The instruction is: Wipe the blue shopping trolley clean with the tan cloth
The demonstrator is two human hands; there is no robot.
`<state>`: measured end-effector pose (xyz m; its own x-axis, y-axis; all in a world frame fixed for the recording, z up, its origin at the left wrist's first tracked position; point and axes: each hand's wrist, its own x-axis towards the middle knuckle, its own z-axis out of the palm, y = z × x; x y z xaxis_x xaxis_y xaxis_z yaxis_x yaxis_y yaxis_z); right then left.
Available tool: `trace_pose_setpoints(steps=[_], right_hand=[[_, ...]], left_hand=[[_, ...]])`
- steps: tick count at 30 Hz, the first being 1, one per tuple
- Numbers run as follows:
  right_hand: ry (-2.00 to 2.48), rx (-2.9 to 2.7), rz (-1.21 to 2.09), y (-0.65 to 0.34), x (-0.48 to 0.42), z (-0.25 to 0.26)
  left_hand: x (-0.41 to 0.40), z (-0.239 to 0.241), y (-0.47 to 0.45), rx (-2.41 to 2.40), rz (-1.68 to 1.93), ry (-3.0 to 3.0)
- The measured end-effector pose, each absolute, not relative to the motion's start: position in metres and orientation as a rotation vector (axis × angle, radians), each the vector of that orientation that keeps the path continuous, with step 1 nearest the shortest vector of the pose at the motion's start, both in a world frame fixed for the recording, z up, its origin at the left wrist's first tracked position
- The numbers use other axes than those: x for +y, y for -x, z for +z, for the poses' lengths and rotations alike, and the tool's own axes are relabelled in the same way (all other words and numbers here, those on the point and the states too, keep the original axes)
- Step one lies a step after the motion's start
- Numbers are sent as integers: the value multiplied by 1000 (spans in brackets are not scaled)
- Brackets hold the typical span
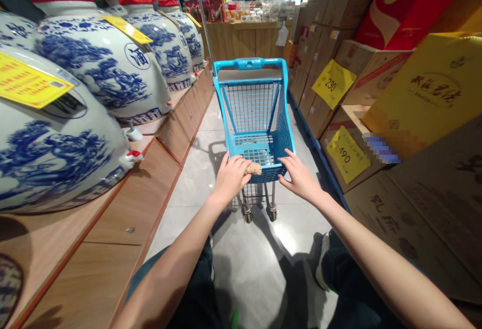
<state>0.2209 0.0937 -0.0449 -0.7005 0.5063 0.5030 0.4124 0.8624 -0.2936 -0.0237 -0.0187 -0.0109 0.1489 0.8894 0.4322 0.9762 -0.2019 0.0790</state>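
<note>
My left hand (pixel 230 178) is closed around a knobbly tan piece of what looks like ginger root (pixel 253 169), at the near rim of a blue shopping cart (pixel 249 64). Part of the piece sticks out to the right of my fingers. My right hand (pixel 299 176) is at the near right corner of the cart's basket, fingers spread and thumb apart, with nothing visible in it. Whether it presses on the rim is unclear. The visible part of the basket floor is a bare blue grid, and the cart's push handle is at the far end.
Large blue-and-white jars (pixel 101 63) with red cloth tops line a wooden cabinet (pixel 113 218) on the left. Stacked cartons (pixel 376 68) with yellow price signs stand on the right. Beyond the cart is a wooden counter (pixel 241 40) with packaged goods. Grey tiles (pixel 181 183) cover the aisle.
</note>
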Motion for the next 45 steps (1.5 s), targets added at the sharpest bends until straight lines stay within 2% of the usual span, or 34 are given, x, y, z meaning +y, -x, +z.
trace_pose_setpoints(steps=[16, 35, 40, 45], right_hand=[[708, -2439, 155, -215, 84, -42], [664, -2495, 82, -222, 95, -45], [697, -2516, -28, -219, 100, -42], [659, -2545, 70, -224, 104, -33]], left_hand=[[9, -18, -43, -1821, -620, 2185], [-36, -5, 47, -1839, -465, 2157], [-30, -10, 49, -1811, -483, 2172], [-28, -16, 44, -1727, -541, 2133]])
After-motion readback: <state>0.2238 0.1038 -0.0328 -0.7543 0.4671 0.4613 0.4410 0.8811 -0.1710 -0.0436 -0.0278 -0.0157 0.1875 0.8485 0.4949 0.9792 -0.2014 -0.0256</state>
